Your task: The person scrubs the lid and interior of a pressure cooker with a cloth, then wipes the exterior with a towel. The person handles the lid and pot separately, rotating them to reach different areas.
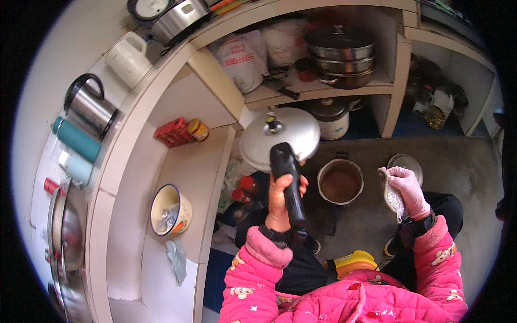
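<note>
My left hand (282, 194), bare, grips the black handle (287, 181) of a silver pressure cooker lid (258, 137). The lid is tilted up, its outer side with the valve (272, 123) facing me. A pink glove covers my right hand (408, 191), which pinches a flat scrubbing pad (392, 198) apart from the lid. On the floor between the hands stands the open pressure cooker pot (341, 181), with brownish liquid or residue inside; I cannot tell which. Behind my right hand lies a round metal lid or dish (406, 163), partly hidden.
Red-capped jars (247, 183) stand on the left, close to the lid. A patterned enamel pot (171, 210) and a grey-blue cloth (176, 260) are on the left shelf. Ahead, shelves hold a stacked steamer (341, 56) and a rice cooker (330, 119). A yellow object (351, 262) lies between my legs.
</note>
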The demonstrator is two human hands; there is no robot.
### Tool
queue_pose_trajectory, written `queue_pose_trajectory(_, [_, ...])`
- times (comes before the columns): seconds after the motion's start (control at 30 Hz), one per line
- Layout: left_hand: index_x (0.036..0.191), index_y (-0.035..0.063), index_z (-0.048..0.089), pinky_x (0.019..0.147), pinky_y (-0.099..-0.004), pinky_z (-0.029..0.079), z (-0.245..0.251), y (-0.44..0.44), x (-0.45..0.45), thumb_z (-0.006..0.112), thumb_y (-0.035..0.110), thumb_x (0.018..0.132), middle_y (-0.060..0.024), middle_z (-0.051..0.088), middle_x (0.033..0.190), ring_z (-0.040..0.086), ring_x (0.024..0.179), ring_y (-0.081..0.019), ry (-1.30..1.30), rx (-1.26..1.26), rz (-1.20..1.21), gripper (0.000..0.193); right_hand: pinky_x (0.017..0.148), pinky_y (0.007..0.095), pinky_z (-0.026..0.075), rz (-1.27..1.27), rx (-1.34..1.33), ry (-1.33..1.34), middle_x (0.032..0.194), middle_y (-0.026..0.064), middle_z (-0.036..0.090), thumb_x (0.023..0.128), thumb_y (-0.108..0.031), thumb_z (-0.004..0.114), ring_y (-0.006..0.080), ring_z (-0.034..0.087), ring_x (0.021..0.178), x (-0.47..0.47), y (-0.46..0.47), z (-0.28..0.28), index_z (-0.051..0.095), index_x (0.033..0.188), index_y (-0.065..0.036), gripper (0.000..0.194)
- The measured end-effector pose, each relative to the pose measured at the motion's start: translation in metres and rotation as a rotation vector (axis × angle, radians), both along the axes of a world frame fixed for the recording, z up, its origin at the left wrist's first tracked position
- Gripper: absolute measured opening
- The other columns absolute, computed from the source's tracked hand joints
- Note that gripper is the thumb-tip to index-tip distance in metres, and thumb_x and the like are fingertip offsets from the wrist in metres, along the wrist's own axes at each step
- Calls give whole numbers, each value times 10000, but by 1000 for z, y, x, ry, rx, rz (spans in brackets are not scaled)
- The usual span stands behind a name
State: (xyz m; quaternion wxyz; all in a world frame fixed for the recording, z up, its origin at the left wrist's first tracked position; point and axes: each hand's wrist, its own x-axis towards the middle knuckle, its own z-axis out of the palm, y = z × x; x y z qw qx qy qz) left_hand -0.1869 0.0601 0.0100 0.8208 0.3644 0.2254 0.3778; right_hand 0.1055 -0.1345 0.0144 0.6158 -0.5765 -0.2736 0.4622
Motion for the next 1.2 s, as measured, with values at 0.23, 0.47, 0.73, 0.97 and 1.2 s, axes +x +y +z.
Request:
queue_pose_trajectory(0.23, [1160,22,591,671,-261,565,-25,71,-70,674,217,857,-121,669,944,660,778,-189,-53,-91,465,370,666,233,528,60,-52,-23,842,29,684,895,-53,621,90,636,696,-11,11,-13,682,1000,13,138])
queue_pose_trajectory(0.47, [1221,5,507,890,-360,585,-45,110,-109,682,159,856,-117,585,1111,663,989,-274,-150,-6,740,433,664,219,495,67,-154,-107,858,11,673,897,-68,637,74,608,718,-19,23,-23,693,1005,11,145])
queue_pose_trajectory(0.73, [1217,-67,472,917,-413,582,-70,175,-120,598,268,949,-216,601,1115,667,976,-342,-82,-157,860,447,671,216,459,84,-174,-216,858,-36,642,940,-136,667,39,537,743,-10,31,-36,696,1007,15,168])
queue_pose_trajectory(0.97, [1219,-58,540,963,-456,535,-93,202,-149,600,463,974,-239,634,1157,652,1009,-333,107,-268,772,579,724,227,505,87,-179,-56,899,-6,668,946,-125,644,57,590,776,-2,33,-31,675,1070,11,187])
queue_pose_trajectory(1.2, [1183,17,545,942,-524,533,-103,193,-159,450,704,933,-203,627,1159,632,1079,-372,143,-259,774,738,698,227,531,-24,-112,99,886,0,673,932,-86,606,70,635,742,9,27,-27,648,1111,-9,199])
